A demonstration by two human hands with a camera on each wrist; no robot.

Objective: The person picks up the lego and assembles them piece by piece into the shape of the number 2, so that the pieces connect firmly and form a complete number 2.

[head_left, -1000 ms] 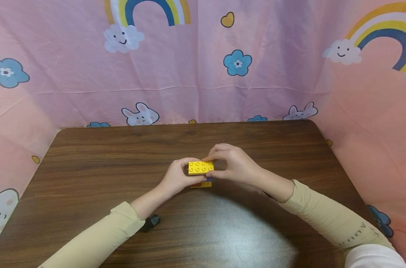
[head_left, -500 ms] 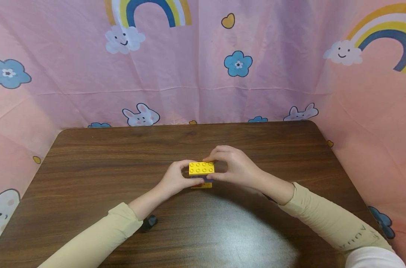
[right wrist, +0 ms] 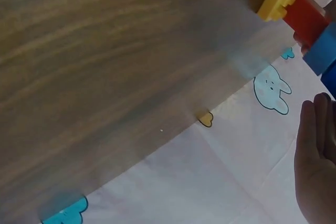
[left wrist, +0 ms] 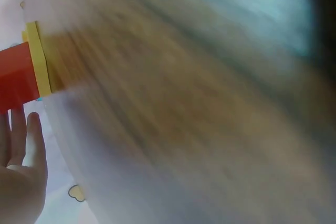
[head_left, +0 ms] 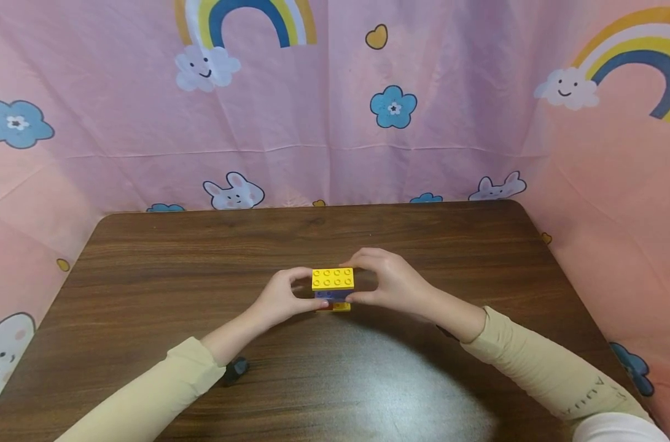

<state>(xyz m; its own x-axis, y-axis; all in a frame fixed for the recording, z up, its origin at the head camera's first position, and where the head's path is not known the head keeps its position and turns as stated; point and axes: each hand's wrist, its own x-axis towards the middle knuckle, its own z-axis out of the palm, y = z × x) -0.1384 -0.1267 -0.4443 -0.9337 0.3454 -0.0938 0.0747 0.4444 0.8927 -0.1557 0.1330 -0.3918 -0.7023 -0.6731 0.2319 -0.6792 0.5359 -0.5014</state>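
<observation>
A stack of toy building bricks stands on the table between both hands. In the head view its yellow top brick [head_left: 333,278] sits over a blue-purple layer [head_left: 337,295], with a red brick and a yellow bottom brick [head_left: 342,306] below. My left hand [head_left: 276,299] grips the stack's left side, thumb across the front near the red brick [left wrist: 18,77]. From the right, my right hand [head_left: 395,279] holds the upper part, thumb at its front corner and fingers behind. Light and dark blue bricks [right wrist: 321,51] show in the right wrist view.
The brown wooden table [head_left: 174,264] has a pink patterned curtain [head_left: 290,123] behind it and at both sides. A small black object [head_left: 236,371] shows by the left wrist.
The left hand has drawn slightly left, its thumb sliding back and lower along the stack's front. The right fingertips have shifted a little to the right, off the top brick's studs.
</observation>
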